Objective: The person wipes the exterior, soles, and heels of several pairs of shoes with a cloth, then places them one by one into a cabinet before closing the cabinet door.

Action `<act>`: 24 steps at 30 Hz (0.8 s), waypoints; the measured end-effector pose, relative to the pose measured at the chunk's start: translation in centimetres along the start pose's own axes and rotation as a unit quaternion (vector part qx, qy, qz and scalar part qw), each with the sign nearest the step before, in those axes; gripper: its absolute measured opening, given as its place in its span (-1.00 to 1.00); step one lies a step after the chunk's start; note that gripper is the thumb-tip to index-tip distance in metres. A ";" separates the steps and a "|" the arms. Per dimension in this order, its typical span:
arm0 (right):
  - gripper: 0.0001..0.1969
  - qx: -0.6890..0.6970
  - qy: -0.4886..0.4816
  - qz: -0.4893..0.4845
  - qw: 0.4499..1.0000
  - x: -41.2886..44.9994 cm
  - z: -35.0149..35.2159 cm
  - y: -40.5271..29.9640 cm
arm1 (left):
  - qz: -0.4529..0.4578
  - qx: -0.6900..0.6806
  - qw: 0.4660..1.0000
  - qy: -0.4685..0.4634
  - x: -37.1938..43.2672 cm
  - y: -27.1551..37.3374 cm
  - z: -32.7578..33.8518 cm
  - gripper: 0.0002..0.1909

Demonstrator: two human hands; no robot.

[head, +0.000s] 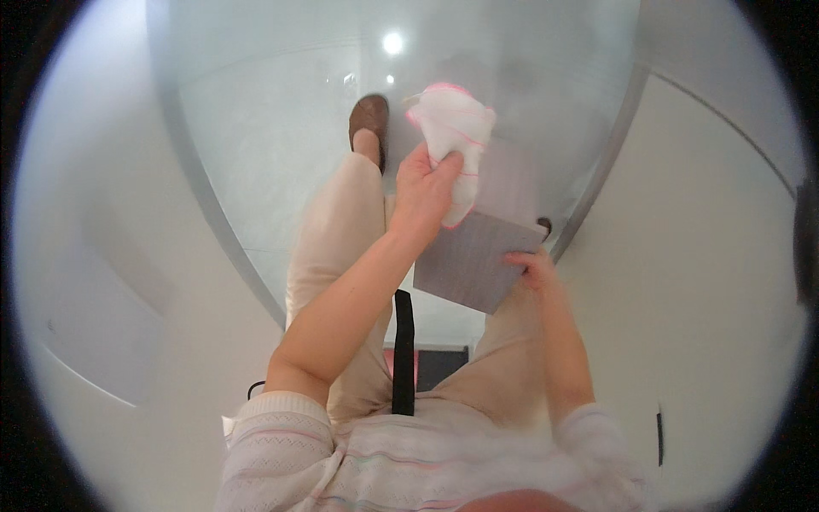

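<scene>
My left hand (425, 185) grips a folded white cloth (457, 121) with pink edging and thin pink lines, its thumb pressed on top. The cloth is held out in front of me, and its lower tip overlaps the far edge of a flat grey rectangular panel (477, 259). At the panel's right edge, my right hand (536, 269) has hold of it, with fingers partly hidden. The panel is tilted above my right leg. Whether the cloth touches the panel, I cannot tell.
A glossy pale surface (269, 128) ahead reflects a lamp. Pale walls (672, 256) with grey edge strips (601, 166) flank me. My brown left shoe (369, 118) is forward. A black strap (404, 352) hangs between my legs, with a dark and pink item (443, 368) behind it.
</scene>
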State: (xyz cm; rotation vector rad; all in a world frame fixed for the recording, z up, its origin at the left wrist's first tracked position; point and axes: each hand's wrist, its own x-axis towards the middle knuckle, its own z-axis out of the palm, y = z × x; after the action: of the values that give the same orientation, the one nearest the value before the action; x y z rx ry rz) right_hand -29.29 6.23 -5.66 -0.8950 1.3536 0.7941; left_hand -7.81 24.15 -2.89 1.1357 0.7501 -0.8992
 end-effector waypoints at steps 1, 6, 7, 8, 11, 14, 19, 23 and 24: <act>-0.43 0.038 -0.005 -0.016 0.999 -0.7 0.0 -1.8 | 0.013 0.005 1.000 0.027 0.3 0.6 -0.6 -0.75; -0.43 0.125 0.034 -0.098 0.987 -7.0 1.0 -14.5 | 0.062 0.055 0.989 0.125 1.6 3.8 -1.6 -0.68; -0.43 0.128 0.046 -0.126 0.983 -8.6 0.6 -16.6 | 0.033 0.062 0.993 0.098 1.0 4.6 -0.6 -0.68; -0.43 0.123 0.040 -0.146 0.981 -10.8 0.8 -18.5 | -0.001 0.072 0.994 0.077 -0.6 5.5 -0.1 -0.68; -0.43 0.120 0.028 -0.181 0.976 -16.4 2.9 -24.1 | 0.001 0.139 0.989 0.039 -4.6 10.0 0.3 -0.66; -0.42 0.081 -0.003 -0.247 0.966 -20.3 5.2 -29.5 | 0.101 0.281 0.954 -0.037 -5.1 15.5 0.2 -0.61; -0.41 0.028 -0.071 -0.312 0.947 -29.6 13.4 -40.6 | 0.137 0.295 0.919 -0.222 -8.8 34.0 2.2 -0.51; -0.43 -0.021 -0.105 -0.340 0.934 -35.0 19.1 -50.5 | 0.123 0.231 0.914 -0.309 -9.0 45.5 5.5 -0.47; -0.44 -0.049 -0.089 -0.375 0.921 -36.0 20.9 -53.2 | 0.128 0.233 0.916 -0.301 -8.5 48.0 5.9 -0.47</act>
State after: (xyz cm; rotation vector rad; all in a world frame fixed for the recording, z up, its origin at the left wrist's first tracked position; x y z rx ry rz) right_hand 24.91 1.47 34.39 -1.2729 0.7133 0.3287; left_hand 31.34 28.13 26.46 1.2353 -0.1314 -1.1552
